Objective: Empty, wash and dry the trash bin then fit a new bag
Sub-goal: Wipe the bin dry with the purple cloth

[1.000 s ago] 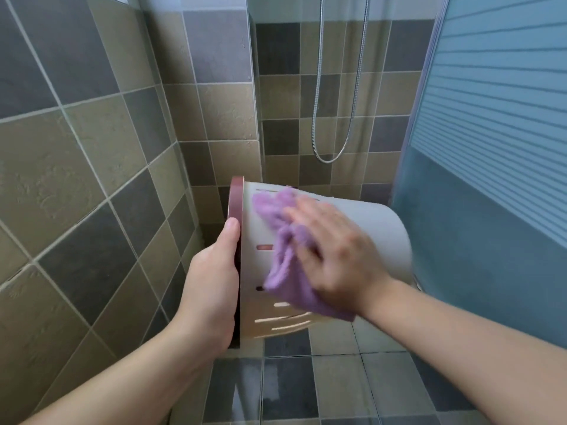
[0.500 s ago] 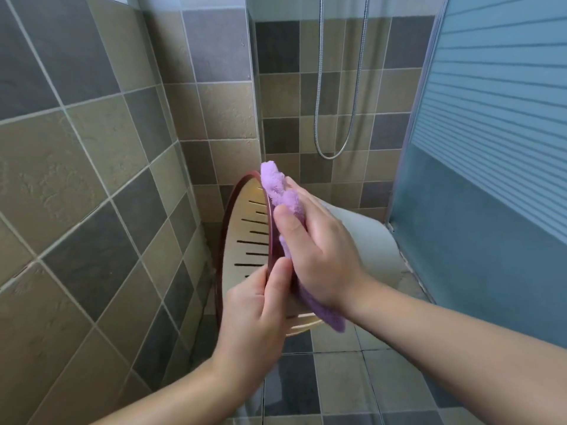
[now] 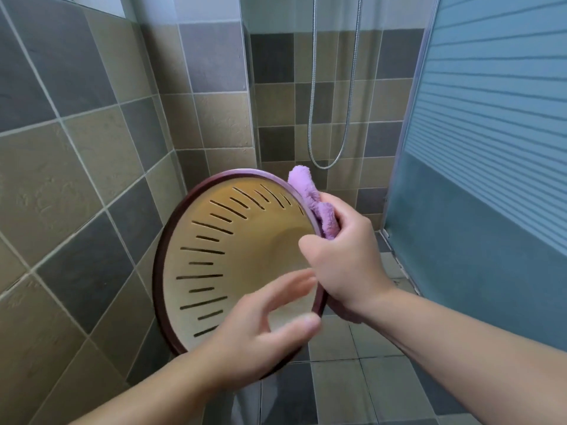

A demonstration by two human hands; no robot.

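A cream trash bin (image 3: 245, 265) with slotted walls and a dark red rim is held in the air, its open mouth turned toward me so the empty inside shows. My right hand (image 3: 346, 259) grips a purple cloth (image 3: 310, 204) against the rim's right side. My left hand (image 3: 260, 335) is at the lower front of the rim, blurred, its fingers loosely curved over the opening with the thumb near the rim; whether it grips the rim I cannot tell.
Tiled walls close in on the left and behind. A metal shower hose (image 3: 331, 87) hangs on the back wall. A frosted blue glass door (image 3: 491, 148) stands at the right. Tiled floor (image 3: 352, 378) lies below.
The bin has turned from side-on to mouth toward me. My right hand moved the cloth from the outer wall to the rim. My left hand shifted from the left rim to the lower front.
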